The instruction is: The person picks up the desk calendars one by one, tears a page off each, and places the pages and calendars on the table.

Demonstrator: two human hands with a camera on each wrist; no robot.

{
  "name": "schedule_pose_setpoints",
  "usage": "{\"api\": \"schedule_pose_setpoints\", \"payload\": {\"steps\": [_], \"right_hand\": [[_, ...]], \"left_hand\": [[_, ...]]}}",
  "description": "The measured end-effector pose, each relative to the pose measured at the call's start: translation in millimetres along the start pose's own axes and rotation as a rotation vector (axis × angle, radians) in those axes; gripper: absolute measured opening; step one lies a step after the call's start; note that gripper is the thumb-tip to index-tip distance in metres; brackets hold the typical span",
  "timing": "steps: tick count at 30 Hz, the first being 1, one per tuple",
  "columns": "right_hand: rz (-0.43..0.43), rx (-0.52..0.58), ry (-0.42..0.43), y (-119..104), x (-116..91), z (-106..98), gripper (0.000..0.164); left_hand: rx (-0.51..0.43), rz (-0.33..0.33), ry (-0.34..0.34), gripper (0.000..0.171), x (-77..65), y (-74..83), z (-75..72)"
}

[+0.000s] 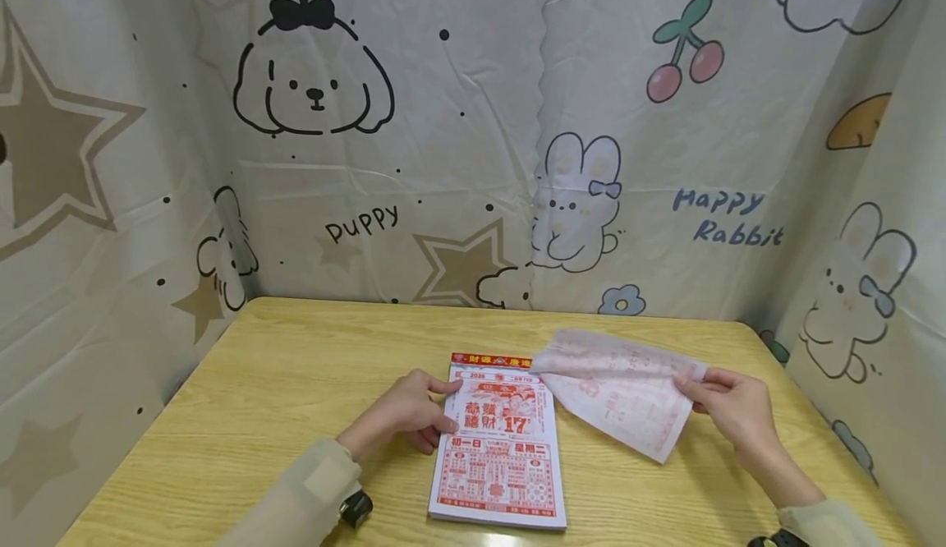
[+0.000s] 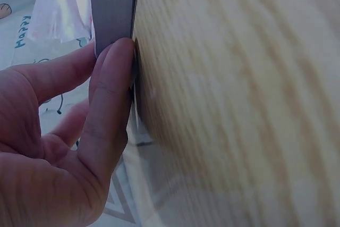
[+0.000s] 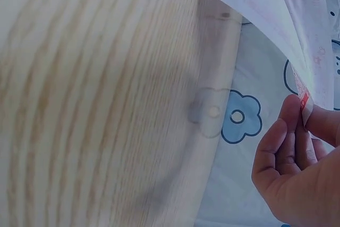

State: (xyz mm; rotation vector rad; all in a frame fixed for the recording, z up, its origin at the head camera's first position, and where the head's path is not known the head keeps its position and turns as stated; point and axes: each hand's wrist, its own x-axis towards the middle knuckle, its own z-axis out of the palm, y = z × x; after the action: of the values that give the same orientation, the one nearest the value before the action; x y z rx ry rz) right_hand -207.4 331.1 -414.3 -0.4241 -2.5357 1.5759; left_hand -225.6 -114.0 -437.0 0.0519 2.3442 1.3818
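Note:
A thick tear-off calendar (image 1: 497, 481) with red print and a red top strip lies on the wooden table. At its left edge my left hand (image 1: 414, 407) holds the pad, thumb over the top page and fingers against the side. In the left wrist view, the fingers (image 2: 109, 89) meet the grey side of the page stack (image 2: 112, 9). My right hand (image 1: 732, 403) pinches a thin calendar page (image 1: 628, 387) by its right end, between thumb and fingers. The page is raised and folded over, its pale back showing, and its left end overlaps the calendar's upper right corner.
The yellow wood-grain table (image 1: 310, 358) has rounded far corners. A cream curtain (image 1: 473, 79) printed with rabbits, puppies and stars hangs behind it and along both sides. A dark wrist-worn device (image 1: 356, 508) sits at the left sleeve.

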Motion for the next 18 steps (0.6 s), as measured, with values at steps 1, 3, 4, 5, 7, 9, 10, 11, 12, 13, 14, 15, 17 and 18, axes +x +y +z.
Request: {"api": "schedule_pose_setpoints", "payload": {"steps": [1, 3, 4, 5, 7, 9, 10, 11, 12, 13, 14, 15, 17, 18], "right_hand": [[0.001, 0.000, 0.002, 0, 1, 0, 0.052], [-0.001, 0.003, 0.001, 0, 2, -1, 0.052], [0.000, 0.002, 0.001, 0, 2, -1, 0.053], [0.001, 0.001, 0.003, 0, 3, -1, 0.053], [0.000, -0.002, 0.004, 0, 4, -1, 0.053], [-0.005, -0.005, 0.005, 0, 5, -2, 0.053], [-0.009, -0.007, 0.010, 1, 6, -3, 0.053], [-0.012, -0.007, 0.014, 2, 7, -4, 0.052], [-0.015, -0.004, 0.015, 3, 8, -5, 0.052], [-0.018, 0.000, 0.017, 4, 8, -6, 0.051], [-0.020, 0.004, 0.018, 5, 8, -8, 0.051], [-0.020, 0.008, 0.021, 5, 8, -8, 0.051], [-0.023, 0.016, 0.018, 6, 8, -10, 0.050], [-0.025, 0.020, 0.017, 6, 7, -10, 0.050]], "left_hand": [[-0.002, -0.003, 0.000, 0.065, -0.3, 0.3, 0.1], [-0.008, -0.006, 0.000, 0.066, -0.5, 0.5, 0.1], [-0.009, -0.008, 0.001, 0.066, -0.6, 0.5, 0.0], [-0.010, -0.009, 0.000, 0.066, -0.8, 0.5, 0.1], [-0.010, -0.010, 0.000, 0.066, -0.7, 0.0, -0.2], [-0.013, -0.007, 0.000, 0.067, -0.8, -0.9, -0.5], [-0.012, -0.007, -0.002, 0.067, -0.5, -1.0, -0.4], [-0.015, -0.003, -0.005, 0.066, 0.2, -1.4, -0.2], [-0.017, 0.001, -0.007, 0.066, 0.8, -2.0, -0.2], [-0.020, 0.006, -0.009, 0.066, 1.3, -2.6, -0.3], [-0.023, 0.010, -0.012, 0.066, 1.7, -3.4, -0.4], [-0.026, 0.013, -0.013, 0.065, 2.2, -4.0, -0.5], [-0.034, 0.023, -0.019, 0.066, 3.2, -5.5, -1.0], [-0.036, 0.025, -0.019, 0.066, 3.5, -5.9, -1.1]]}}
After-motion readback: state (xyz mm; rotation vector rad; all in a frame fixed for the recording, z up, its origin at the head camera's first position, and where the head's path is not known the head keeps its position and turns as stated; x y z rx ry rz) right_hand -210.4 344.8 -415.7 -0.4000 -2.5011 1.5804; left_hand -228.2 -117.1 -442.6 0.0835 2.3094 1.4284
